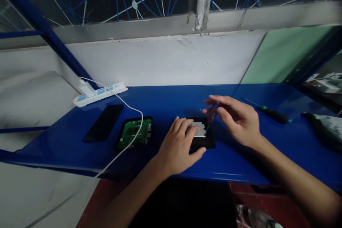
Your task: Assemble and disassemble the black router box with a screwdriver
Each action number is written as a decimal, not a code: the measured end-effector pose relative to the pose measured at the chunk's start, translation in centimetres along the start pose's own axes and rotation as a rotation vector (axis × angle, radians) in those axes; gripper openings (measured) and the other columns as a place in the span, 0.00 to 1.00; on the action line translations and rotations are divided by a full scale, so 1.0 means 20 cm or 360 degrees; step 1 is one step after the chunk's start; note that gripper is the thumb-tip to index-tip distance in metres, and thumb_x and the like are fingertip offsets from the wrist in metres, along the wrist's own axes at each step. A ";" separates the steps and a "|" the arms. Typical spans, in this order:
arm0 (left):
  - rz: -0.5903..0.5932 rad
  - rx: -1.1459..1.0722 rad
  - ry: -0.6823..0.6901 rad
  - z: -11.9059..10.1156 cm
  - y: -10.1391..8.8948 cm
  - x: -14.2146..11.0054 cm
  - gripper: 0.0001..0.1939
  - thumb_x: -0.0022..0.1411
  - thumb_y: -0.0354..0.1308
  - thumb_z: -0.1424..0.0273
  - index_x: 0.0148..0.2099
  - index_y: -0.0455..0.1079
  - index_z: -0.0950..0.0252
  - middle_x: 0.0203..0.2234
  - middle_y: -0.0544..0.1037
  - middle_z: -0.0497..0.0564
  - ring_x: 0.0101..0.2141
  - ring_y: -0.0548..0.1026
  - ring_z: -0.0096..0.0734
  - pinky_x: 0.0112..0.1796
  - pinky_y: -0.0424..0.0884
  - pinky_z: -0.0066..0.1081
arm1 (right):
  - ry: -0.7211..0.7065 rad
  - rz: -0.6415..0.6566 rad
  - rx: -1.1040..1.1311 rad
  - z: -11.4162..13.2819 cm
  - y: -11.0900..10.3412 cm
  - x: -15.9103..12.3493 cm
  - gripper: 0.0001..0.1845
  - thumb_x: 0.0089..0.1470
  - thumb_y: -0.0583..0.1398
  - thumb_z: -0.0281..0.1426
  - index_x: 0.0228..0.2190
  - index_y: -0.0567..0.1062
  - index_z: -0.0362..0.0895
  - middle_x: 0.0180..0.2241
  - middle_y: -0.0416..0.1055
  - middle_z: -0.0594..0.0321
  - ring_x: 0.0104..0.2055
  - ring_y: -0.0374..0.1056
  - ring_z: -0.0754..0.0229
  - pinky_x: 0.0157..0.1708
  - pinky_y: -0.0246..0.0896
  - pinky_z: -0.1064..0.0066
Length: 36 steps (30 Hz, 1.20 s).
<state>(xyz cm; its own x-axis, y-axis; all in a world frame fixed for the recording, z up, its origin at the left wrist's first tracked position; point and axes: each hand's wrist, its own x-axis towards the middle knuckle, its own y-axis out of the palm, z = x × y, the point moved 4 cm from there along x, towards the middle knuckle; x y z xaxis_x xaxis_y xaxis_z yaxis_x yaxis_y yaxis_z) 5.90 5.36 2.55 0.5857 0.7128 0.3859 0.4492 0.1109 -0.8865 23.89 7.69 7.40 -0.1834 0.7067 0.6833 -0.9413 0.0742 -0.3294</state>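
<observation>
A small black device [201, 141] with a silver metal plate [199, 128] on top lies on the blue shelf [165, 103]. My left hand [178, 147] rests on it, fingers over its left side and thumb along the front edge, holding it down. My right hand [236, 118] hovers just to its right, pinching a thin screwdriver [212, 113] with a bluish handle; the tip points down at the plate's upper right corner.
A green circuit board [134, 132] in a black shell lies left of the device. Further left lie a black phone [103, 122] and a white power strip [100, 93] with a charger and white cable. A green-handled screwdriver [271, 113] lies at the right, beside a greyish bag [327, 128].
</observation>
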 end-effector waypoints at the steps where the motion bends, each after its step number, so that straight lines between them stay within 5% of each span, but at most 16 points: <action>1: -0.0004 -0.0003 -0.0020 0.00 0.00 0.00 0.26 0.61 0.64 0.58 0.57 0.66 0.63 0.58 0.68 0.60 0.61 0.64 0.54 0.64 0.52 0.58 | 0.0009 -0.0012 -0.0018 0.00 0.00 0.00 0.18 0.64 0.57 0.31 0.55 0.73 0.53 0.45 0.77 0.58 0.39 0.77 0.58 0.36 0.78 0.62; 11: 0.0076 0.0007 -0.0162 0.03 0.04 -0.02 0.36 0.61 0.62 0.53 0.65 0.59 0.64 0.66 0.59 0.63 0.66 0.54 0.64 0.61 0.58 0.62 | -0.0138 -0.0067 -0.0162 -0.02 0.00 0.00 0.17 0.55 0.67 0.31 0.47 0.75 0.54 0.37 0.69 0.63 0.32 0.72 0.60 0.31 0.75 0.64; 18: 0.0052 -0.0076 -0.0182 0.03 0.01 -0.01 0.38 0.58 0.65 0.53 0.65 0.60 0.64 0.61 0.65 0.61 0.61 0.62 0.55 0.59 0.64 0.55 | -0.0019 -0.0005 -0.0164 0.00 0.01 -0.02 0.22 0.67 0.53 0.29 0.59 0.68 0.55 0.48 0.75 0.59 0.39 0.77 0.59 0.38 0.76 0.62; 26: 0.0100 -0.0068 -0.0228 0.04 0.02 -0.01 0.41 0.57 0.65 0.50 0.66 0.59 0.65 0.62 0.64 0.62 0.61 0.60 0.55 0.60 0.62 0.53 | -0.0108 -0.0081 -0.0300 -0.03 0.01 0.00 0.20 0.58 0.65 0.31 0.52 0.74 0.53 0.36 0.69 0.63 0.32 0.72 0.61 0.31 0.74 0.66; 36: 0.0108 -0.0064 -0.0248 0.04 0.02 -0.01 0.40 0.57 0.64 0.49 0.65 0.59 0.64 0.63 0.63 0.62 0.63 0.59 0.57 0.61 0.61 0.56 | -0.0145 -0.0036 -0.0290 0.02 0.00 0.00 0.21 0.67 0.52 0.26 0.58 0.70 0.51 0.49 0.75 0.59 0.38 0.77 0.62 0.41 0.72 0.64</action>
<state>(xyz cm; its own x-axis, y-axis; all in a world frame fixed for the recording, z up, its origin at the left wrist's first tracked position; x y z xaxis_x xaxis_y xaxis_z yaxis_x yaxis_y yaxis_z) 5.38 5.86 1.85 0.5052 0.8169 0.2782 0.4408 0.0328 -0.8970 23.79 7.42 7.77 -0.1951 0.6377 0.7452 -0.8801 0.2215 -0.4200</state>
